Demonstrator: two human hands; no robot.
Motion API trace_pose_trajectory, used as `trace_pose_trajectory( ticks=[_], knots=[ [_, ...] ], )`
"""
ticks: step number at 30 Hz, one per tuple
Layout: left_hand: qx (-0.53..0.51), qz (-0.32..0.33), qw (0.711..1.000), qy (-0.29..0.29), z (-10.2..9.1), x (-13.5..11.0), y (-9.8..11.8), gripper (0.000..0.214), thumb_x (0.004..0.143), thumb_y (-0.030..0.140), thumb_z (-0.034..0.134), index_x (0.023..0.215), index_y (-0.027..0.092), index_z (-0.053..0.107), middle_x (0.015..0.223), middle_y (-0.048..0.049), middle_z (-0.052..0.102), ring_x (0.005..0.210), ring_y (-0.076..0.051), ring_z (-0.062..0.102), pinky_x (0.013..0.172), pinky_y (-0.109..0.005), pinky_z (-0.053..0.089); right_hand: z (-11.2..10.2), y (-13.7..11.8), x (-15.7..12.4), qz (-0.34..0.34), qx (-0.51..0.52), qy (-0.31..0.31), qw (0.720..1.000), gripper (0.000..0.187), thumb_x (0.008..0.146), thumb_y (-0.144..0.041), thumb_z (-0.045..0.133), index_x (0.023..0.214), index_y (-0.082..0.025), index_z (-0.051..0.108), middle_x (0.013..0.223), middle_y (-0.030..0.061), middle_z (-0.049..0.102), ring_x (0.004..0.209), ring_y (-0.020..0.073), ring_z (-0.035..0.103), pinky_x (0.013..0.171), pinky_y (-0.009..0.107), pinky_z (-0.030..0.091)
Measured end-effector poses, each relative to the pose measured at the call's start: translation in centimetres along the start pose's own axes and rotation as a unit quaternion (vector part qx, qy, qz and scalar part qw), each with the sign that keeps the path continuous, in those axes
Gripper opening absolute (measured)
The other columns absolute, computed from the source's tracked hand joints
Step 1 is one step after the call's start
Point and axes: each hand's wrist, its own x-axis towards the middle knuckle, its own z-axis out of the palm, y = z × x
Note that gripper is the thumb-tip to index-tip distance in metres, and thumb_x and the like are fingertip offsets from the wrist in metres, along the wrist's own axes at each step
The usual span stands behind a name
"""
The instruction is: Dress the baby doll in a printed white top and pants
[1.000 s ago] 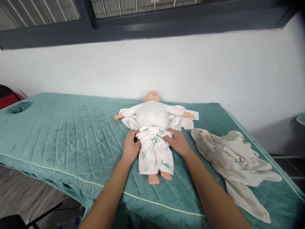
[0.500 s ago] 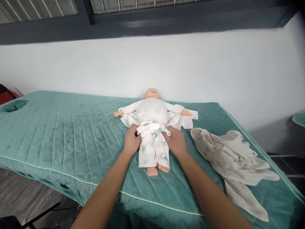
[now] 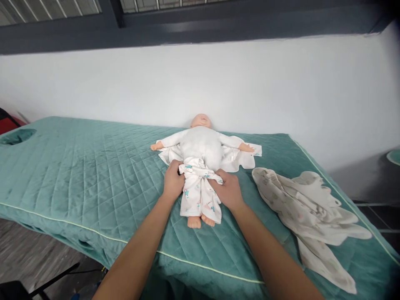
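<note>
A baby doll (image 3: 200, 146) lies on its back on a teal quilted table (image 3: 93, 166), head toward the white wall, arms spread over an open white garment. It wears white printed trousers (image 3: 200, 198). My left hand (image 3: 173, 182) grips the trousers' waistband at the doll's left-hand side. My right hand (image 3: 227, 189) grips the waistband on the other side, fingers curled into the cloth. The doll's bare feet stick out below the trouser legs.
A crumpled pale cloth (image 3: 306, 208) lies on the table to the right of the doll. The table has a face hole (image 3: 17, 136) at far left and a piped front edge. A dark window frame runs above the wall.
Both hands have slid the waistband a little further up the doll's body. The doll's legs have shifted slightly toward the wall and to the left.
</note>
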Motion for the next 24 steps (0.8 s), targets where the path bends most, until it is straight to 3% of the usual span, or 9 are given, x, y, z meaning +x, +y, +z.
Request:
trace_pose_trajectory(
  ticks=[7, 13, 20, 24],
  knots=[
    [-0.016, 0.04, 0.999, 0.003, -0.4, -0.2, 0.1, 0.016, 0.074, 0.006, 0.057, 0.082, 0.02, 0.062, 0.085, 0.0, 0.059, 0.083, -0.016, 0.055, 0.075, -0.027, 0.041, 0.3, 0.8, 0.8, -0.004, 0.002, -0.004, 1.0, 0.034, 0.086, -0.049, 0.057, 0.066, -0.022, 0.052, 0.059, -0.0015, 0.056, 0.064, 0.0181, 0.057, 0.06, 0.028, 0.034],
    [-0.013, 0.043, 0.998, -0.037, -1.2, -1.3, 0.5, 0.015, 0.076, 0.006, 0.054, 0.078, 0.02, 0.061, 0.088, -0.0011, 0.06, 0.087, -0.017, 0.056, 0.077, -0.029, 0.043, 0.4, 1.2, 1.0, -0.01, -0.011, 0.0, 1.0, 0.033, 0.086, -0.048, 0.057, 0.067, -0.022, 0.051, 0.059, -0.0019, 0.056, 0.062, 0.0169, 0.055, 0.06, 0.028, 0.033],
    [-0.01, 0.034, 0.993, -0.108, -3.5, -6.8, 2.0, 0.017, 0.073, 0.003, 0.055, 0.072, 0.02, 0.058, 0.09, -0.0019, 0.063, 0.089, -0.019, 0.055, 0.08, -0.031, 0.043, 0.2, 1.3, 1.3, -0.021, 0.006, -0.013, 1.0, 0.021, 0.08, -0.041, 0.055, 0.07, -0.023, 0.05, 0.064, -0.001, 0.058, 0.066, 0.0179, 0.054, 0.064, 0.028, 0.035],
    [-0.013, 0.027, 0.994, -0.106, -4.0, -9.1, 2.7, 0.019, 0.078, 0.007, 0.058, 0.089, 0.022, 0.062, 0.104, -0.0044, 0.063, 0.102, -0.021, 0.055, 0.092, -0.035, 0.044, 0.0, 0.9, 0.9, -0.047, 0.013, 0.017, 0.999, 0.009, 0.075, -0.031, 0.052, 0.077, -0.023, 0.052, 0.076, 0.0012, 0.062, 0.073, 0.0197, 0.055, 0.069, 0.03, 0.038]
  ],
)
